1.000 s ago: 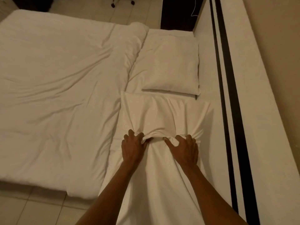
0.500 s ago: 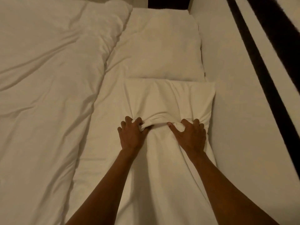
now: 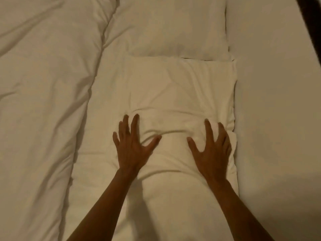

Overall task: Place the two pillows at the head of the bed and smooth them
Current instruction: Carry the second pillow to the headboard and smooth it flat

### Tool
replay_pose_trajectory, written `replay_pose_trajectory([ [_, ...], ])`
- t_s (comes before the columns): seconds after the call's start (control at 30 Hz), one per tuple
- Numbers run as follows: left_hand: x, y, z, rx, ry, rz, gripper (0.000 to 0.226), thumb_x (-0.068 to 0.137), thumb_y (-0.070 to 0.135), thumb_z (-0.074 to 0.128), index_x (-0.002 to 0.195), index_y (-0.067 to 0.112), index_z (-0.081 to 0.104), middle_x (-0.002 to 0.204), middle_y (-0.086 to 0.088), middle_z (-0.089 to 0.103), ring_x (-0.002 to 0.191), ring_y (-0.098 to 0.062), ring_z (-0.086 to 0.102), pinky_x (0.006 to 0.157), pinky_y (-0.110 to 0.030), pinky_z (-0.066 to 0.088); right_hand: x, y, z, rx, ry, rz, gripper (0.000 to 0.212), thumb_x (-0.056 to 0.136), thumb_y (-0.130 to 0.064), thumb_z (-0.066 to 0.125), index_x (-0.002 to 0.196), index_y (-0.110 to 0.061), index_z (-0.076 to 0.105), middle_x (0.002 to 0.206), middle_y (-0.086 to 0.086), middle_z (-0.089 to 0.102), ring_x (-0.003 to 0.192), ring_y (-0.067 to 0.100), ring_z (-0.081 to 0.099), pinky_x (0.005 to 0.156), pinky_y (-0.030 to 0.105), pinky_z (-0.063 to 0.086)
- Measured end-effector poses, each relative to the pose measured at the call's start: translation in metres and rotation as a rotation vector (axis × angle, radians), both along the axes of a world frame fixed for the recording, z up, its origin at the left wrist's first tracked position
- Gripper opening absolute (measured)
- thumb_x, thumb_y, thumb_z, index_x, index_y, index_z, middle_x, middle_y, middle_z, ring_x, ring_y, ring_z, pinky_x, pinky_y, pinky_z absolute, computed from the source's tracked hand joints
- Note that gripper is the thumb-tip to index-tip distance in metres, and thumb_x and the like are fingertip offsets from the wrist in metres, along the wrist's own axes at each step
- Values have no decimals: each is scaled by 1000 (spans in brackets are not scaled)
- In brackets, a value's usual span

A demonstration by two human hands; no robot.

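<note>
Both the left hand (image 3: 132,146) and right hand (image 3: 211,148) lie flat, fingers spread and gripping nothing, on the near pillow (image 3: 173,87) abutting the far pillow (image 3: 165,26), so smoothing its bunched creases outward likely comes next.

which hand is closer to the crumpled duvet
Left. The left hand lies flat on the near pillow, on the side toward the duvet; the right hand lies farther away.

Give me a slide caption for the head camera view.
Both hands, left and right, press flat on the near pillow, far pillow beyond.
</note>
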State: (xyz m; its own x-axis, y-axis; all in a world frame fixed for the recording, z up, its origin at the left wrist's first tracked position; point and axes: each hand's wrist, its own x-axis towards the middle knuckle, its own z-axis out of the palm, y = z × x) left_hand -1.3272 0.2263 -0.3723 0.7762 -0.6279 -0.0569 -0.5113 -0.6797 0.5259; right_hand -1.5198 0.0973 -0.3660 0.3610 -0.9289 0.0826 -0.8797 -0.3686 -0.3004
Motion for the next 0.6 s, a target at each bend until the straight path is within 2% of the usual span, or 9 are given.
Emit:
replay_pose_trajectory([
  [0.07,-11,17,2,21,57,7,105,77,83,53,157,37,3,167,-2,1,154,-25,2,121,-52,6,-18,19,-2,70,10,6,93,85,-81,45,160,-35,14,167,14,14,149,40,22,120,57,21],
  [0.13,-22,32,2,57,82,38,108,78,83,51,157,37,-6,167,-4,-4,154,-24,-4,123,-52,4,-36,35,-1,157,5,-16,97,83,-83,40,160,-37,4,168,14,6,153,37,10,123,57,14],
  [0.23,-36,57,1,108,101,64,106,79,85,45,156,37,-9,167,-8,-3,154,-27,-3,123,-52,7,-60,56,1,226,29,-34,98,83,-85,33,160,-37,-4,169,13,0,155,34,6,122,59,15],
  [0.37,-53,88,7,142,170,99,106,79,87,38,155,36,-16,167,-8,-9,153,-26,-8,123,-53,6,-77,76,8,275,57,-77,98,83,-87,24,161,-33,-3,166,21,6,153,37,10,122,59,17],
  [0.47,-63,88,28,69,156,123,107,80,85,39,156,32,-15,167,-6,-10,153,-21,-11,124,-49,0,-63,78,26,195,2,-126,92,91,-73,39,161,-22,10,164,20,12,152,39,13,120,60,22],
  [0.53,-70,74,39,-14,85,68,102,84,78,42,157,30,-10,167,-1,-7,153,-18,-9,124,-43,-2,-33,75,41,103,-84,-62,79,97,-58,46,160,-20,18,165,18,17,151,37,16,120,58,25],
  [0.6,-72,63,35,3,55,-30,95,88,74,40,158,30,-7,167,4,-9,153,-17,-10,124,-44,-2,-8,76,41,110,-94,47,76,98,-60,43,161,-26,17,167,15,12,154,34,11,124,51,17],
])
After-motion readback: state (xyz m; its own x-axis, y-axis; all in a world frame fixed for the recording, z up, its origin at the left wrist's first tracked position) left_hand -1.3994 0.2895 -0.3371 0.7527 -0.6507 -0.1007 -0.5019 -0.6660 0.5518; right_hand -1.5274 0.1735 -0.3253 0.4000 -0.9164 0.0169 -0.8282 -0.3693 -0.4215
